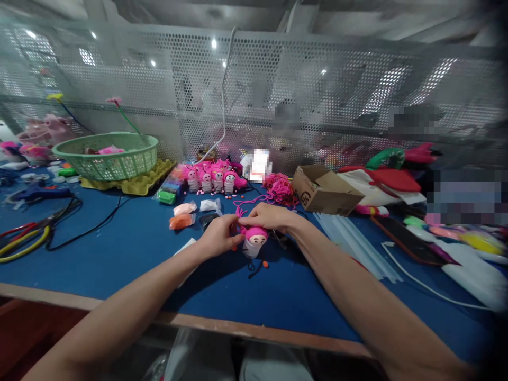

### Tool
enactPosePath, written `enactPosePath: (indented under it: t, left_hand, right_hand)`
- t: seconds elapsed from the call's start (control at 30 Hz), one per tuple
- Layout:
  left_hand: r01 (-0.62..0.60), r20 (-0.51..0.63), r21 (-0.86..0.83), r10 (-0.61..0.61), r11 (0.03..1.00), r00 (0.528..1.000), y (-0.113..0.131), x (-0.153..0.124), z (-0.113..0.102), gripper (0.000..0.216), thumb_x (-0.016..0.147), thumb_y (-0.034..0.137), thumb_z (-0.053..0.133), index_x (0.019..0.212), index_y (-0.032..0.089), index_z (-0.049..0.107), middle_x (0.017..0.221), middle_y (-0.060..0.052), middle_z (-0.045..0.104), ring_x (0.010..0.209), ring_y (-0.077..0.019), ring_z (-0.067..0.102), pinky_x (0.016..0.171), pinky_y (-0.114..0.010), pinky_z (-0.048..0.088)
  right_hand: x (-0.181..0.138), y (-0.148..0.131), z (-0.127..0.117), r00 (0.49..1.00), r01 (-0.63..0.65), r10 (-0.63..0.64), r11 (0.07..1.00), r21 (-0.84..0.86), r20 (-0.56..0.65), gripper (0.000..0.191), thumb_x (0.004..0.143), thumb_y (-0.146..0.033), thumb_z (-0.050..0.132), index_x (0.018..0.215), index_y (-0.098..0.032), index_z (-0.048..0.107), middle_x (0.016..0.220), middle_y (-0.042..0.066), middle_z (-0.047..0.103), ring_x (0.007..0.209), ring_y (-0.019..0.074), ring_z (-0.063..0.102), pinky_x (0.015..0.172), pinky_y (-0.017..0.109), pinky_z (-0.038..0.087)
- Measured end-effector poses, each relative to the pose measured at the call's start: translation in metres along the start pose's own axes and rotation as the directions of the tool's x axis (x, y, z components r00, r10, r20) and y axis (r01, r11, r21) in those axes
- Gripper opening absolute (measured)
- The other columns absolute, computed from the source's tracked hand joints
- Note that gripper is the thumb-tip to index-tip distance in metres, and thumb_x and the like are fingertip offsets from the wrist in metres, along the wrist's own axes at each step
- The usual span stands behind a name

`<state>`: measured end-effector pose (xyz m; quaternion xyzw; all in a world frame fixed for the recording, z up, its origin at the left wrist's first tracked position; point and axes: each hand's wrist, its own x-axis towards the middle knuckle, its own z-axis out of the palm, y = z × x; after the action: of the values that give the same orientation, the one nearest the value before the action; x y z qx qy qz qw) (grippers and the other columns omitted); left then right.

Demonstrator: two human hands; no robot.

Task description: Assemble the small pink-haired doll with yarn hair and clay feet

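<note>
A small doll (254, 245) with a pink head covering, a pale face with drawn features and a whitish wrapped body is at the middle of the blue table, between my hands. My left hand (218, 236) is closed in a pinch at the doll's pink yarn hair (240, 211), on the left side of the head. From above, my right hand (269, 218) curls over the head, its fingers closed on the same hair. Beside the doll's base lie an orange piece (265, 264) and dark cords (254, 272).
Several finished-looking pink dolls (218, 181) stand in a row behind, near pink yarn (278, 189) and a cardboard box (329, 190). Clay packets (182, 221) lie left of my hands. Farther left are a green basket (107, 159) and scissors (26, 241); plastic strips (349, 246) lie right.
</note>
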<state>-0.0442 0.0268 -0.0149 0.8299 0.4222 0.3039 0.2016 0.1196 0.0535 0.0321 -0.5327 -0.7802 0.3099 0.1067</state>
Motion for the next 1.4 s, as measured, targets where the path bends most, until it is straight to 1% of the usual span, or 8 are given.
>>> enactPosePath:
  t: [0.23, 0.47, 0.67, 0.97, 1.07, 1.17, 1.3, 1.4]
  left_hand:
    - [-0.074, -0.087, 0.116, 0.084, 0.990, 0.993, 0.003, -0.001, -0.001, 0.007, 0.071, 0.019, 0.050, 0.073, 0.014, 0.055, 0.066, -0.001, 0.053, 0.060, -0.0110, 0.047, 0.056, -0.022, 0.035]
    - [-0.140, -0.168, 0.322, 0.203, 0.936, 0.965, 0.006, -0.002, -0.007, 0.013, 0.076, 0.021, 0.050, 0.072, 0.016, 0.060, 0.070, -0.004, 0.057, 0.065, -0.0134, 0.051, 0.060, -0.025, 0.035]
    - [-0.152, -0.144, 0.401, 0.226, 0.904, 0.963, 0.005, -0.003, -0.009, 0.011, 0.076, 0.023, 0.052, 0.072, 0.017, 0.060, 0.072, -0.004, 0.058, 0.069, -0.0143, 0.052, 0.063, -0.026, 0.035]
    - [-0.184, -0.082, 0.431, 0.242, 0.883, 0.967, 0.009, -0.004, -0.014, 0.007, 0.072, 0.017, 0.055, 0.065, 0.016, 0.058, 0.069, -0.002, 0.059, 0.071, -0.0152, 0.052, 0.064, -0.027, 0.033]
    - [-0.219, -0.055, 0.369, 0.257, 0.903, 0.965, 0.016, -0.006, -0.017, 0.009, 0.070, 0.014, 0.053, 0.062, 0.016, 0.056, 0.066, -0.001, 0.057, 0.068, -0.0139, 0.050, 0.063, -0.026, 0.033]
    - [-0.218, -0.025, 0.191, 0.226, 0.957, 0.974, 0.022, -0.007, -0.018, 0.010, 0.070, 0.014, 0.052, 0.060, 0.016, 0.054, 0.062, -0.001, 0.055, 0.063, -0.0119, 0.049, 0.060, -0.024, 0.035]
    - [-0.089, -0.003, -0.049, 0.089, 0.995, 0.996, 0.026, -0.008, -0.017, 0.012, 0.072, 0.020, 0.051, 0.061, 0.015, 0.051, 0.061, 0.001, 0.055, 0.059, -0.0099, 0.048, 0.057, -0.022, 0.036]
    - [-0.029, -0.001, -0.099, 0.029, 0.995, 1.000, 0.025, -0.009, -0.015, 0.015, 0.074, 0.026, 0.050, 0.064, 0.015, 0.050, 0.062, 0.001, 0.053, 0.059, -0.0100, 0.047, 0.058, -0.022, 0.037]
  right_hand:
    - [-0.008, -0.001, 0.013, 0.997, -0.006, 0.028, 0.961, 0.275, -0.076, 0.017, 0.060, -0.029, 0.056, 0.052, -0.015, 0.060, 0.050, -0.003, 0.049, 0.049, 0.0081, 0.037, 0.046, 0.022, 0.027]
    - [-0.013, 0.010, 0.020, 0.980, -0.005, 0.084, 0.917, 0.400, -0.182, 0.030, 0.067, -0.044, 0.054, 0.060, -0.015, 0.061, 0.055, -0.002, 0.052, 0.049, 0.0084, 0.038, 0.047, 0.022, 0.028]
    - [-0.017, 0.005, 0.017, 0.995, 0.007, 0.024, 0.949, 0.314, -0.095, 0.039, 0.066, -0.051, 0.056, 0.049, -0.015, 0.056, 0.046, -0.004, 0.042, 0.046, 0.0074, 0.031, 0.045, 0.023, 0.022]
    - [-0.008, 0.013, 0.027, 0.979, 0.008, 0.120, 0.782, 0.623, -0.163, 0.023, 0.055, -0.036, 0.066, 0.057, -0.013, 0.061, 0.055, -0.002, 0.055, 0.052, 0.0083, 0.044, 0.053, 0.022, 0.035]
    - [-0.008, 0.017, 0.028, 0.970, 0.003, 0.157, 0.752, 0.660, -0.184, 0.024, 0.054, -0.036, 0.067, 0.056, -0.013, 0.060, 0.055, -0.002, 0.056, 0.052, 0.0086, 0.045, 0.053, 0.022, 0.036]
    - [-0.009, 0.018, 0.028, 0.967, 0.018, 0.154, 0.748, 0.663, -0.201, 0.022, 0.057, -0.035, 0.065, 0.057, -0.013, 0.061, 0.058, 0.000, 0.058, 0.053, 0.0091, 0.047, 0.053, 0.023, 0.037]
    - [-0.012, 0.015, 0.028, 0.963, 0.048, 0.147, 0.728, 0.683, -0.225, 0.016, 0.058, -0.029, 0.064, 0.057, -0.014, 0.061, 0.063, 0.001, 0.060, 0.055, 0.0091, 0.048, 0.053, 0.022, 0.037]
    - [-0.016, 0.012, 0.026, 0.963, 0.043, 0.159, 0.710, 0.703, -0.219, 0.016, 0.058, -0.029, 0.064, 0.057, -0.014, 0.059, 0.058, -0.001, 0.057, 0.051, 0.0081, 0.046, 0.050, 0.021, 0.035]
